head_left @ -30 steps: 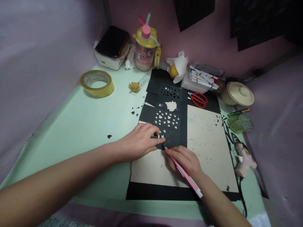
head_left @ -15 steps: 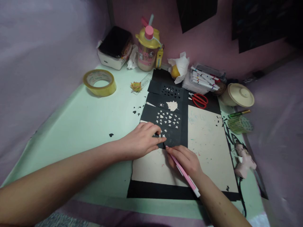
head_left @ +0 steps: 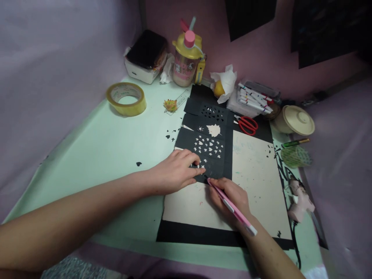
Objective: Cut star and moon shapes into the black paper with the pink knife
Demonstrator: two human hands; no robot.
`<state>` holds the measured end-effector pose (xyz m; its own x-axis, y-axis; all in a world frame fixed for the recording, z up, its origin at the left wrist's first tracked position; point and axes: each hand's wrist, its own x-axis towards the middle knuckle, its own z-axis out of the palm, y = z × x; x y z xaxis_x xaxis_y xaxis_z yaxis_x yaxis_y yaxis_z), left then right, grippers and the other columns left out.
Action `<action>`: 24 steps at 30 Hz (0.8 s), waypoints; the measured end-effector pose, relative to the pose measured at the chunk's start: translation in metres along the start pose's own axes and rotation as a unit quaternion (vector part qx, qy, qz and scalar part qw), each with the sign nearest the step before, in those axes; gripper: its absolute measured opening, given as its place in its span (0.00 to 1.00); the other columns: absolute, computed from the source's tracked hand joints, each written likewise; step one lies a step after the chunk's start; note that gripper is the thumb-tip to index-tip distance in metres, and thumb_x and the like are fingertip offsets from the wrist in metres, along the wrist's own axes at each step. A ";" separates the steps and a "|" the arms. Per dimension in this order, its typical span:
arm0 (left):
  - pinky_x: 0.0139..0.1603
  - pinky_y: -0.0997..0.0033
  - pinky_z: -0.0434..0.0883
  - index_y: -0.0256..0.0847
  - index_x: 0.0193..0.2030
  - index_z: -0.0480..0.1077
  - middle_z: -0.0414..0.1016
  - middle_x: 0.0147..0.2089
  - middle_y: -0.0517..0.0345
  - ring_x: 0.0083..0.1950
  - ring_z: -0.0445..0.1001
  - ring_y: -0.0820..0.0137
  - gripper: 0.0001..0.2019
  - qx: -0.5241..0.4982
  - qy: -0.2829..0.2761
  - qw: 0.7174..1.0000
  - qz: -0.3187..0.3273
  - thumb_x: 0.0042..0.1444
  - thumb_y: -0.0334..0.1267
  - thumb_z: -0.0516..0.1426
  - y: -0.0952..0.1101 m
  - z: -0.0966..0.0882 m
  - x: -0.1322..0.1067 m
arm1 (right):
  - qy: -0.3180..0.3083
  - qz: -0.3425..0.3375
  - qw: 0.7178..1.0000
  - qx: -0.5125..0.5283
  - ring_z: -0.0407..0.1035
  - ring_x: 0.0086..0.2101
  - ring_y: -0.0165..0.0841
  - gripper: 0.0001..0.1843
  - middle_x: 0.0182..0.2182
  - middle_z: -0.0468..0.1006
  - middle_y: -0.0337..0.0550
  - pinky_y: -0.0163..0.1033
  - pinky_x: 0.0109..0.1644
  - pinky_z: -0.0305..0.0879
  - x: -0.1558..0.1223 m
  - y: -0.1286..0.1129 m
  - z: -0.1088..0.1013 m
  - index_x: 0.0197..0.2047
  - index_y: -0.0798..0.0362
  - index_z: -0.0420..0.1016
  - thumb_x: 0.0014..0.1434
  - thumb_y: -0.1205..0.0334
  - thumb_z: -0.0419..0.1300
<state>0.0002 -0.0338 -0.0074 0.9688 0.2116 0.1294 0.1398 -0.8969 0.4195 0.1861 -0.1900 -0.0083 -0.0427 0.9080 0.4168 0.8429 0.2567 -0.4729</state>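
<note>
My right hand (head_left: 231, 195) grips a pink craft knife (head_left: 235, 211), its tip at the near part of the black paper (head_left: 213, 166). Rows of small stars, hearts and a leaf shape are cut through that paper, with a pale board (head_left: 255, 182) showing underneath. Spread over the paper's near left corner, my left hand (head_left: 181, 170) presses it down with its fingers apart, the index finger stretched toward the knife tip. The hand covers some of the cut stars.
A roll of yellow tape (head_left: 130, 106) lies at the left. Red-handled scissors (head_left: 247, 124), a box of markers (head_left: 252, 99) and a lidded bowl (head_left: 296, 119) stand at the back right. A pink glue gun (head_left: 300, 203) lies at the right edge. Behind is a yellow-lidded cup (head_left: 186, 64).
My right hand has shifted slightly right, and the knife is tilted further toward the right. My left hand stays on the paper. The whole view has moved a little.
</note>
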 end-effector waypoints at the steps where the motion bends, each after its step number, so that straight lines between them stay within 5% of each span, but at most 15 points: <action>1: 0.58 0.53 0.59 0.44 0.60 0.68 0.66 0.55 0.48 0.58 0.62 0.55 0.19 -0.005 -0.001 1.000 -0.001 0.63 0.39 0.59 0.000 0.000 0.000 | -0.003 0.003 1.000 0.007 0.78 0.31 0.34 0.14 0.33 0.83 0.43 0.37 0.35 0.75 0.000 0.000 -0.001 0.46 0.48 0.73 0.59 0.73 0.59; 9: 0.58 0.54 0.58 0.46 0.50 0.73 0.67 0.53 0.52 0.57 0.63 0.58 0.10 -0.051 0.011 0.998 0.021 0.63 0.37 0.58 -0.004 -0.004 0.000 | -0.013 0.025 0.999 0.040 0.77 0.31 0.34 0.13 0.34 0.83 0.45 0.37 0.35 0.74 0.002 0.000 -0.004 0.46 0.49 0.73 0.60 0.73 0.59; 24: 0.58 0.54 0.59 0.46 0.58 0.71 0.65 0.54 0.49 0.56 0.60 0.57 0.16 -0.018 0.002 1.000 0.019 0.65 0.40 0.57 -0.004 -0.002 0.000 | 0.009 -0.024 0.998 0.049 0.77 0.31 0.33 0.13 0.32 0.82 0.44 0.37 0.34 0.73 0.002 0.002 -0.002 0.46 0.52 0.72 0.59 0.75 0.60</action>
<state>-0.0010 -0.0293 -0.0069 0.9725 0.1784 0.1500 0.0947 -0.8903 0.4453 0.1894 -0.1887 -0.0068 -0.0712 0.8882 0.4539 0.7837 0.3313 -0.5254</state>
